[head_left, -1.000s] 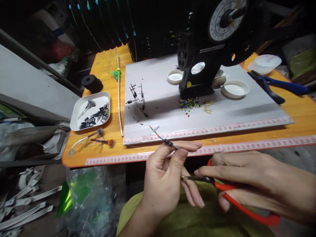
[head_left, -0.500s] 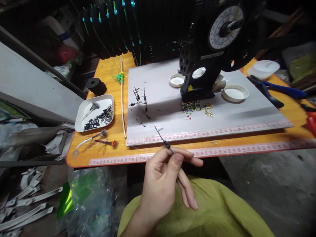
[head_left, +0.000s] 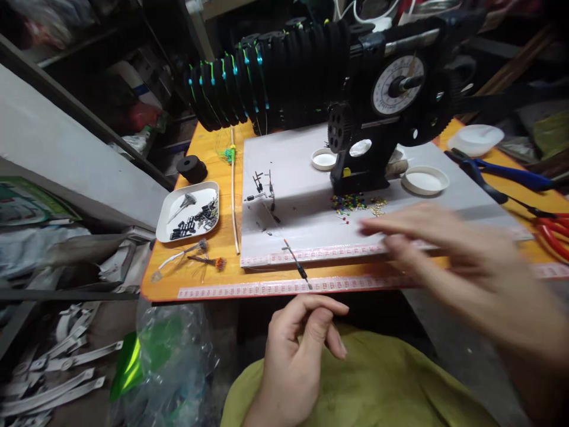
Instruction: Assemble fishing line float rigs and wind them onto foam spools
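My left hand is low in the middle, its fingers curled and thumb pressed to the index finger; whatever is between them is too small to see. Just above its knuckles a thin rig with a black sleeve and an orange tip slants over the board's front edge. My right hand, blurred by motion, reaches in from the right with fingers stretched out and nothing visible in them. Left of its fingertips lie coloured beads or pins and small gold pieces.
A black winding machine with a dial stands on the grey board. A white tray of small parts and a black spool sit at left. Blue-handled pliers and red-handled pliers lie at right.
My right hand has come into view from the right. The rig's lower end, formerly at my left fingertips, now shows above the knuckles. The view has shifted, showing more of the machine.
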`<state>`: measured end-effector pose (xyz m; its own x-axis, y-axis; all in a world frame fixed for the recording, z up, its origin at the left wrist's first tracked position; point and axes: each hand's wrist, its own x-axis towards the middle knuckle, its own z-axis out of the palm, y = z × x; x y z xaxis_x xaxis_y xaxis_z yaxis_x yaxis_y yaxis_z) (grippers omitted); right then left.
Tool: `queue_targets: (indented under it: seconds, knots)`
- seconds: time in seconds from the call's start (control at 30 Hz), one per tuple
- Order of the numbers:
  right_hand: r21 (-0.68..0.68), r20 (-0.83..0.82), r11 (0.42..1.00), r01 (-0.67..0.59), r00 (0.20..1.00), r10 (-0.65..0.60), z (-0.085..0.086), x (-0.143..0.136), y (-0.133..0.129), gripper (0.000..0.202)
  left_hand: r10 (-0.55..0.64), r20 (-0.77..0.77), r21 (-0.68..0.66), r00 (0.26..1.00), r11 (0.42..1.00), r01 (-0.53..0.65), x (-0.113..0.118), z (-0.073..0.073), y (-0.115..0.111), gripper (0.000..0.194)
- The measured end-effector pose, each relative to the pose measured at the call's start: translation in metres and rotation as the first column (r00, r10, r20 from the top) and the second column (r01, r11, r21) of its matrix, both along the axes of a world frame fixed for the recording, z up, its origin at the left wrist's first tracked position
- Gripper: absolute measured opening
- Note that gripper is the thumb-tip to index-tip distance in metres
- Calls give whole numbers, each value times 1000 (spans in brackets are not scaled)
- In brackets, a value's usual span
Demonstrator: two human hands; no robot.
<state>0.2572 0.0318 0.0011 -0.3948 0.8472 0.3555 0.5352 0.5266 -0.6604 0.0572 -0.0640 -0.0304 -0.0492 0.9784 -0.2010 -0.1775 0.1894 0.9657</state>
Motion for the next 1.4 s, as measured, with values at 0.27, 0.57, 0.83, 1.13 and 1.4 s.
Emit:
queue_targets:
  seconds: [0.27, 0.57, 0.83, 1.13, 1.4]
  knots:
    - [-507, -452, 715, -482, 855, 256, 26, -96, 7, 18, 27, 85, 11, 996, 1000, -28, -11, 5, 7, 31]
    - [-618, -735, 376, -690, 677, 34, 17, -90, 9, 32, 126, -219, 332, 967, 942, -48, -14, -17, 0, 42]
    - [-706, -605, 394, -588, 790, 95, 3, -88, 11, 41, 334, -445, 641, 831, 767, 35, -5, -66, -4, 39]
    - [-509, -131, 800, -318, 947, 294, 1, -82, 23, 47, 506, -474, 690, 721, 722, -54, -92, 26, 51, 27]
    - [-475, -51, 842, -256, 963, 264, -10, -79, 24, 42, 369, -86, 434, 925, 850, -299, -98, 69, 156, 39]
